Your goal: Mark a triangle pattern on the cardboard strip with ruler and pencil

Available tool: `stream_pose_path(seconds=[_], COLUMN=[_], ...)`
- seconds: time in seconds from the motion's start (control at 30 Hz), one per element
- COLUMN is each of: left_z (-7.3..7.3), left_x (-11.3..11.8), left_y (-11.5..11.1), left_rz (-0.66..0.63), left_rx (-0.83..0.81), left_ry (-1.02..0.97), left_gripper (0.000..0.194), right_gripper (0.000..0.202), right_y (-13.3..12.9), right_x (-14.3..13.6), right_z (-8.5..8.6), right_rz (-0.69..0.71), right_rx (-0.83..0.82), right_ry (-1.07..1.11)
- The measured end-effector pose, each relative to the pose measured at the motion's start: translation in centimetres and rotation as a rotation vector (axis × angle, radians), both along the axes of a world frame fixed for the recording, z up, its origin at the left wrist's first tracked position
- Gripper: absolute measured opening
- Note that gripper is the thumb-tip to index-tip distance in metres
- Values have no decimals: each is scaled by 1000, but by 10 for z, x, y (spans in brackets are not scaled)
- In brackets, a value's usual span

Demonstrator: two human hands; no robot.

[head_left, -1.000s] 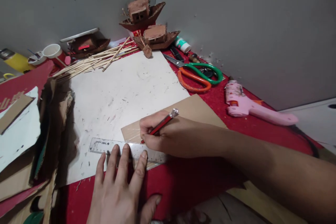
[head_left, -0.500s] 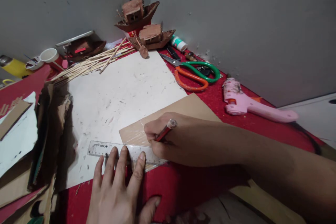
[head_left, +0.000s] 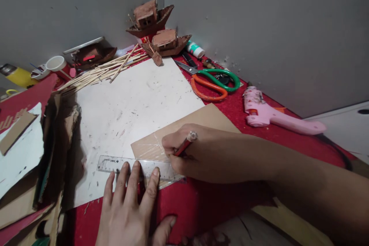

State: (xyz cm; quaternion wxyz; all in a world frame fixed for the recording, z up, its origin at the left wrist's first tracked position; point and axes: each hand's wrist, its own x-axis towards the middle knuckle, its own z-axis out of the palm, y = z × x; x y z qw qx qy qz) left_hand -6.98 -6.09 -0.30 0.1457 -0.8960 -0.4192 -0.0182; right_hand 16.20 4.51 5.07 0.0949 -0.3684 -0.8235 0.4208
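My left hand (head_left: 131,203) lies with spread fingers, its fingertips pressing on a clear plastic ruler (head_left: 109,164). The ruler lies across the lower left part of a brown cardboard piece (head_left: 213,117), which bears several pale lines. In my right hand (head_left: 198,153) is a red pencil (head_left: 186,144), gripped as for writing and leaning to the right. Its tip is hidden behind my fingers, close to the ruler's upper edge. Under the cardboard is a white board (head_left: 138,100) with dark specks and scratches, on a red cloth (head_left: 178,203).
Scissors (head_left: 215,82) and a pink glue gun (head_left: 276,115) lie at the right. Model boats (head_left: 165,42) and thin wooden sticks (head_left: 100,70) stand along the back. Cardboard scraps (head_left: 54,153) are stacked at the left, a paper cup (head_left: 56,65) behind them. Grey walls (head_left: 259,27) border the corner.
My right hand has slid slightly to the right along the ruler with the pencil. My left hand keeps its place on the ruler. The view has shifted a little.
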Motion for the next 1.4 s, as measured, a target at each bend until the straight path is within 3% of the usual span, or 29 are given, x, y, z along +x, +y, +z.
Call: stream_pose_path(seconds=[0.1, 0.2, 0.27, 0.33, 0.47, 0.63, 0.9, 1.1, 1.23, 1.3, 1.4], left_z=[1, 1, 1, 1, 1, 3, 7, 12, 22, 25, 26], left_x=[0, -3, -6, -8, -9, -6, -4, -3, -2, -3, -7], left_y=[-1, -4, -7, -8, -8, -7, -8, -4, 0, 2, 3], left_rz=[-4, -19, -24, -27, -28, -10, 83, 201, 332, 352, 349], left_rx=[15, 35, 38, 33, 28, 38, -4, -82, -227, -283, -315], left_ry=[10, 27, 34, 38, 23, -40, -143, -200, -225, -241, -276], left_gripper=[69, 67, 66, 66, 62, 56, 48, 62, 46, 38, 28], right_gripper=[17, 14, 19, 25, 22, 22, 34, 36, 36, 28, 31], right_y=[4, 9, 12, 14, 18, 21, 20, 17, 14, 13, 11], right_x=[4, 8, 8, 8, 7, 8, 8, 7, 7, 7, 11], right_z=[-3, -13, -23, -32, -40, -39, -35, -26, -24, -22, -13], right_rz=[-92, -290, -372, -389, -349, -233, -73, -57, 51, 108, 124], right_rx=[-115, -223, -161, 24, 368, 443, 322, 228, 156, 95, 22], right_ry=[106, 246, 337, 323, 14, -208, -297, -266, -195, -142, -27])
